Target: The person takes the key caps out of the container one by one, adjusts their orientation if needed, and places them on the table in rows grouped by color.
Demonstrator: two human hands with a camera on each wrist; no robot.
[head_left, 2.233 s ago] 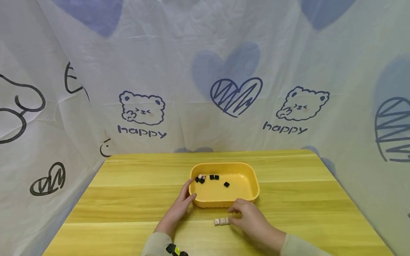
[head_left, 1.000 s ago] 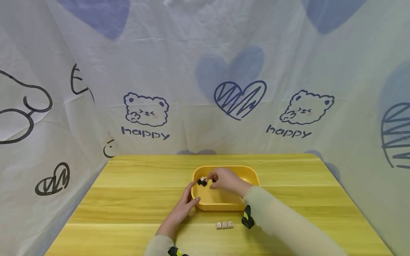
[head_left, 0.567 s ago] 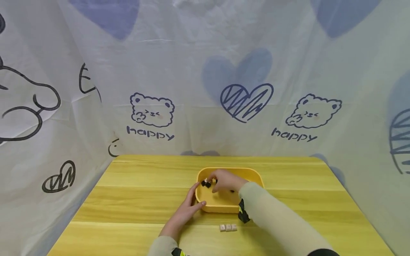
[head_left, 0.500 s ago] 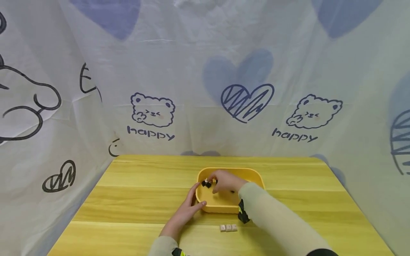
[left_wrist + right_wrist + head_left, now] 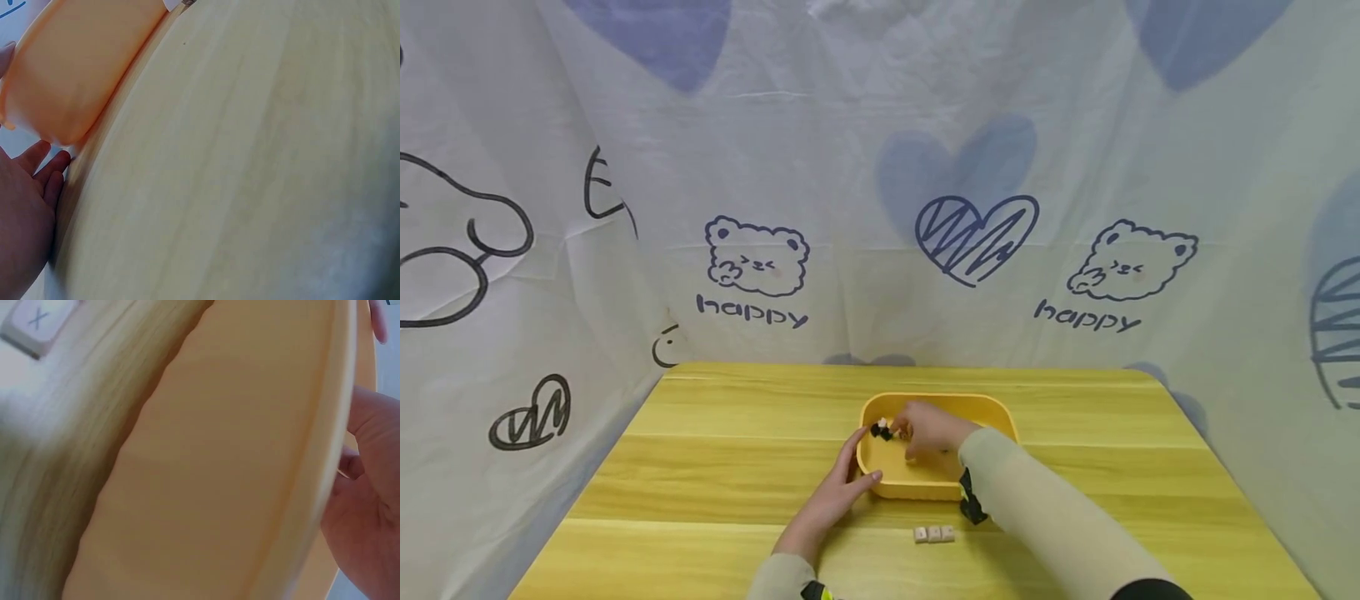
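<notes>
Cloth (image 5: 880,167) with printed bears, hearts and the word "happy" hangs behind and on both sides of a yellow wooden table (image 5: 700,467). Near the middle of the table stands a yellow tray (image 5: 992,412) with rounded corners. The left hand (image 5: 835,492) lies on the table at the left front corner of the tray, with straight, relaxed fingers touching the outside wall; in the left wrist view the fingers (image 5: 44,165) rest beside the tray (image 5: 75,69) and hold nothing. The right hand (image 5: 928,429) reaches over the front wall into the tray, and its sleeve (image 5: 1037,517) covers the right front part of the tray. The fingertips of this hand are bent down and come together at a small group of black pieces (image 5: 880,432) in the left back corner of the tray, where one light piece (image 5: 883,422) also lies. The hand seems to pinch something there, but the piece is too small to say which one. The right wrist view shows only the tray wall (image 5: 250,456) very close and part of the hand (image 5: 369,550). In front of the tray, three light keycaps (image 5: 934,534) lie on the table in a short row, touching each other, apart from both hands.
</notes>
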